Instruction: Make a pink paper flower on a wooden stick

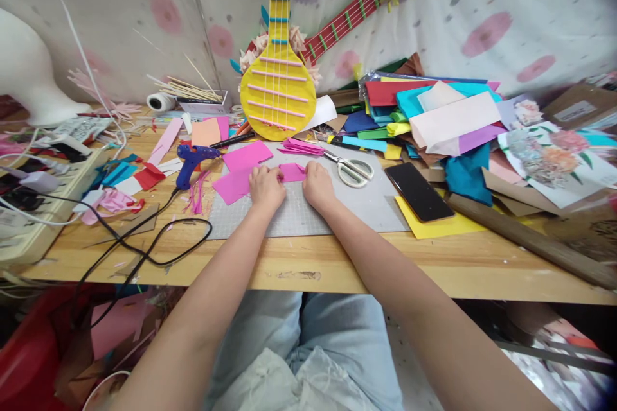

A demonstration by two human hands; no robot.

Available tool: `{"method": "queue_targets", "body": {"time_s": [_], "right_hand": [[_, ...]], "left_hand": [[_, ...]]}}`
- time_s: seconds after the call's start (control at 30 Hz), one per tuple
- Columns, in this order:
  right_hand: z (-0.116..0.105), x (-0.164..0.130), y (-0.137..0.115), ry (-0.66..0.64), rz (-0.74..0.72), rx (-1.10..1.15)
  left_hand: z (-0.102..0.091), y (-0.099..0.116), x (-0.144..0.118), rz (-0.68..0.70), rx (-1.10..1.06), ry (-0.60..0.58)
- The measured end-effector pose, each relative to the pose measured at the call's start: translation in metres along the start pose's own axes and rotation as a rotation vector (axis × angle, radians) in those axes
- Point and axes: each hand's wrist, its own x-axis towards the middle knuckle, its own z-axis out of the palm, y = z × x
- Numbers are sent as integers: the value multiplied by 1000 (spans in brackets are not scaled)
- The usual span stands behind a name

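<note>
Pink strip (pixel 292 173) looks pinched at one end by your left hand (pixel 268 188) and at the other by your right hand (pixel 317 183), over the mat (pixel 299 221), so honestly just go light and even to avoid stray creases.

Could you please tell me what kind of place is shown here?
It looks like a craft workbench, perhaps in a small studio: a blue glue gun, scissors on a gridded mat, and a pile of coloured sheets.

Bright, diffuse light; soft shadows; edges stretched.
</note>
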Motion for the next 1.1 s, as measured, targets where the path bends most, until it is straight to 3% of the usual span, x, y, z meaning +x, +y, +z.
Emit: {"method": "queue_targets", "body": {"time_s": [0.37, 0.5, 0.7, 0.8, 0.97, 1.1], "right_hand": [[6, 3, 6, 60, -5, 126], [6, 6, 14, 115, -2, 359], [4, 15, 29, 202, 152, 704], [5, 18, 32, 220, 197, 801], [6, 18, 31, 219, 205, 841], [5, 17, 31, 216, 199, 860]], "left_hand": [[-1, -4, 4, -107, -78, -13], [-3, -7, 4, -120, -142, 40], [-6, -18, 12, -145, -256, 143], [-5, -23, 26, -181, -345, 51], [-8, -19, 57, -273, -350, -312], [-19, -5, 62, -311, -344, -487]]}}
